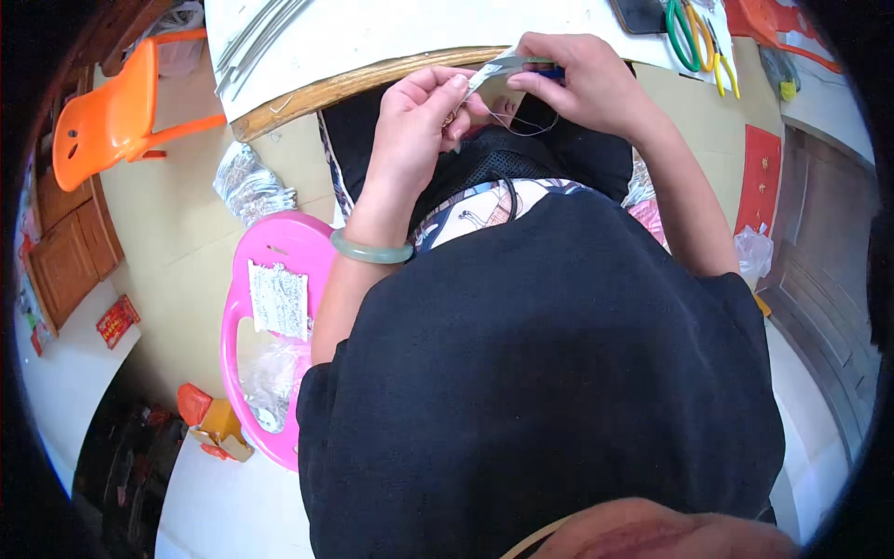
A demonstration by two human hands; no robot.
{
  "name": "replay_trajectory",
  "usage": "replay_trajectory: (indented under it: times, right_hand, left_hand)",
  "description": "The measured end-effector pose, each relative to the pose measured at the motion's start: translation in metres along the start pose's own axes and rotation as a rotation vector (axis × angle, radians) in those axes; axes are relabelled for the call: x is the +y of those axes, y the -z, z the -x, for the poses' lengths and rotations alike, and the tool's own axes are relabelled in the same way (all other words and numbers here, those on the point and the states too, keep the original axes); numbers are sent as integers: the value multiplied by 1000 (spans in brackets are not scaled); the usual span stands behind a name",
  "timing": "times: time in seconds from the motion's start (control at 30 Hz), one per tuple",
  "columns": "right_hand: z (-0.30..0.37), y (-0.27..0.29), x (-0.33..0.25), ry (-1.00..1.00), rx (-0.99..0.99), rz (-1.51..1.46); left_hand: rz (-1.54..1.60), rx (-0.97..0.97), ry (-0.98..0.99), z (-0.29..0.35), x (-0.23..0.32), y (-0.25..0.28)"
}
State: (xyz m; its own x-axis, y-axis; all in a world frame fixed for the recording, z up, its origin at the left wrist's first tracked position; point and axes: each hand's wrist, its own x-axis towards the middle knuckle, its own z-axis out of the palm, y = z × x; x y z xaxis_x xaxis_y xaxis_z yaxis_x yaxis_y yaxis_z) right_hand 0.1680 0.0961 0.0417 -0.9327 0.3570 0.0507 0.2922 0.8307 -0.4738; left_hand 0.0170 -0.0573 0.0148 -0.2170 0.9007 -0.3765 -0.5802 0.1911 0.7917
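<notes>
Both my hands are raised together over my lap, close to the wooden front edge of a table [326, 90]. My left hand [408, 135], with a pale green bangle [372, 250] on its wrist, pinches a narrow white strip [479, 80] between thumb and fingers. My right hand [596, 79] is closed on a small metal tool [510, 62] with a blue handle, its metal end against the strip. The fingers hide much of the tool, so its exact kind is unclear. A thin wire or thread [531, 133] loops below, between the hands.
On the table lie long grey strands [261, 42], a dark phone [643, 13], green-handled scissors [683, 42] and yellow-handled pliers [723, 65]. An orange chair [107, 121] stands left. A pink chair [244, 270] beside me bears a wound white card [279, 300]; a silvery bundle [250, 184] lies nearby.
</notes>
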Motion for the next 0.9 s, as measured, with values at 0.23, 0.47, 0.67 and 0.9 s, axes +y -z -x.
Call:
replay_trajectory:
  times: [0.23, 0.47, 0.67, 0.9]
  right_hand:
    - [-1, 0, -2, 5, -24, 10]
    - [-5, -4, -1, 35, -16, -56]
    - [-1, 1, 2, 21, 31, -95]
    - [-2, 5, -1, 29, 7, -59]
  left_hand:
    - [-49, 16, 4, 1, -1, -3]
    - [9, -54, 36, -2, -4, -4]
    - [113, -76, 0, 0, 0, 1]
    - [10, -63, -10, -1, 1, 1]
